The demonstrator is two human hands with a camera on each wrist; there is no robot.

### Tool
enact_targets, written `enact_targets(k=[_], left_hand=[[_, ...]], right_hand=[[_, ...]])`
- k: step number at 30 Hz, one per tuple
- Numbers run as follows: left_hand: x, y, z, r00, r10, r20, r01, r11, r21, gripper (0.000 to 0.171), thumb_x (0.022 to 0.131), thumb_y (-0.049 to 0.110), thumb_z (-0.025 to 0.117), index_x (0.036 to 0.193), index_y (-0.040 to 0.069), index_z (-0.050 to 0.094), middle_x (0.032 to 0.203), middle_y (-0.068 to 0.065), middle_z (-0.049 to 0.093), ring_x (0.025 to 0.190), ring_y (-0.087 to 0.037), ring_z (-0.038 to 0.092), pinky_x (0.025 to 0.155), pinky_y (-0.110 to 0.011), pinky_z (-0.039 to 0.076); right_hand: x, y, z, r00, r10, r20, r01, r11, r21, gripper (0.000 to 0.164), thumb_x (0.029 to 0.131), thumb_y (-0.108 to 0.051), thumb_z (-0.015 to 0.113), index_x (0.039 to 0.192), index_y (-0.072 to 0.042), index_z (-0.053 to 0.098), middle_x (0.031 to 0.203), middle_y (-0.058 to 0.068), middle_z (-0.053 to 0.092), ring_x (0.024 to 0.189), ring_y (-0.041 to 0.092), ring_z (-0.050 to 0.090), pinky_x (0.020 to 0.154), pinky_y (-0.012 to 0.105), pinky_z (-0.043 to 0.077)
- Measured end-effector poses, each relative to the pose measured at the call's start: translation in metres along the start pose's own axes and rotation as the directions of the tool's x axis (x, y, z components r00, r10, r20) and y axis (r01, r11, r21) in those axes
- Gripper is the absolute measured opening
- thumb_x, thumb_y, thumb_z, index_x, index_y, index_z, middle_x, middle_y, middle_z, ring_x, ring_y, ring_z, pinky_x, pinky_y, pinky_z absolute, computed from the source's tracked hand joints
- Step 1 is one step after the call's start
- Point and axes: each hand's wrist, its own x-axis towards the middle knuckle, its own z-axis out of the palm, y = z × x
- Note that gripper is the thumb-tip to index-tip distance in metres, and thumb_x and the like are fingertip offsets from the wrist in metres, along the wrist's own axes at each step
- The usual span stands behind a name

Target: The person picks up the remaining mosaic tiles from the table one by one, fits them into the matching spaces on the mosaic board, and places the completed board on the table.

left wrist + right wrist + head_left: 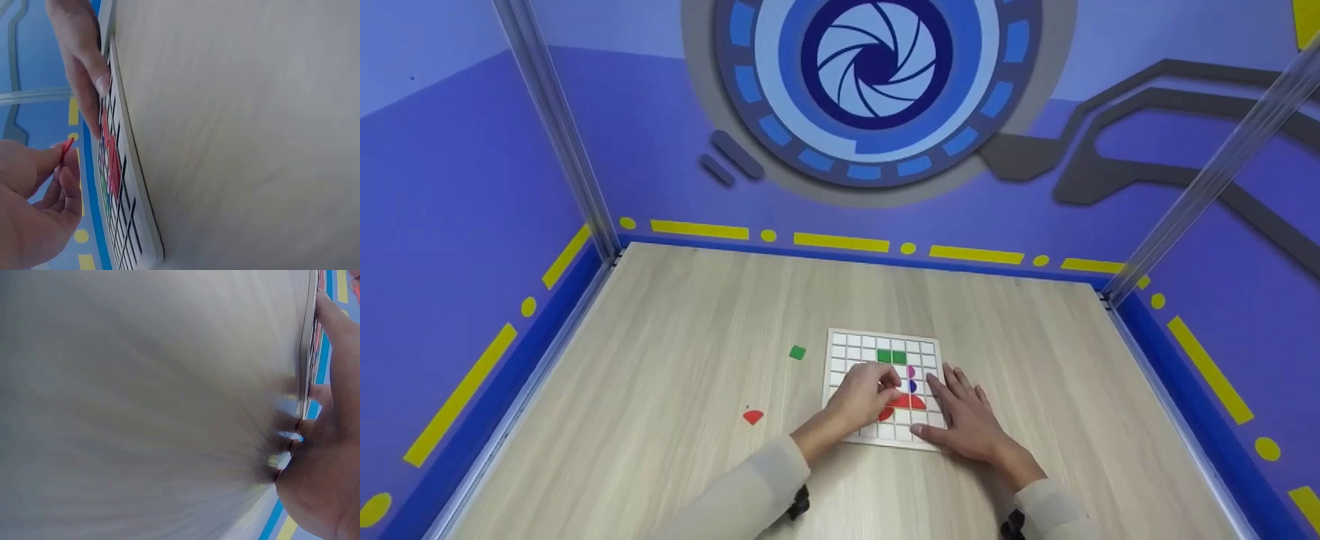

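Observation:
A white gridded board (840,352) with a pale wooden rim lies on the table. Over its middle, my left hand (861,397) pinches a small flat red piece (67,147) between thumb and fingertips, held above the squares. Beneath it on the grid are several red curved pieces (913,403), partly covered by the hand. Two green squares (892,357) sit side by side farther up, with a magenta piece (911,371) and a dark blue piece (913,386) below them. My right hand (971,420) rests at the board's right edge, fingers extended, thumb on the lower right corner area.
Left of the board, a loose green square (797,352) lies on the wooden table (675,360). A red quarter-circle piece (753,416) lies nearer, also to the left. Blue panels (457,225) with metal posts wall in the table's sides and back.

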Motion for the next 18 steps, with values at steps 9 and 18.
enact_targets(k=[9, 18], left_hand=[[0.003, 0.001, 0.022, 1.000, -0.011, -0.013, 0.012, 0.993, 0.116, 0.010, 0.093, 0.011, 0.082, 0.087, 0.012, 0.074, 0.088, 0.006, 0.058, 0.080, -0.004, 0.051, 0.071, -0.022, 0.048], [0.001, 0.007, 0.022, 0.999, 0.002, 0.040, -0.007, 0.991, 0.137, 0.013, 0.092, -0.003, 0.075, 0.088, 0.009, 0.079, 0.085, 0.004, 0.066, 0.083, -0.007, 0.056, 0.077, -0.025, 0.052]], right_hand=[[0.000, 0.002, 0.001, 1.000, -0.001, 0.012, 0.001, 1.000, -0.006, 0.104, 0.088, -0.075, 0.066, 0.166, -0.015, 0.034, 0.175, 0.018, 0.014, 0.162, 0.040, 0.006, 0.123, 0.069, 0.006], [-0.001, 0.003, 0.002, 1.000, -0.004, 0.002, 0.004, 1.000, 0.002, 0.104, 0.088, -0.075, 0.066, 0.167, -0.015, 0.034, 0.175, 0.018, 0.014, 0.162, 0.040, 0.007, 0.124, 0.068, 0.006]])
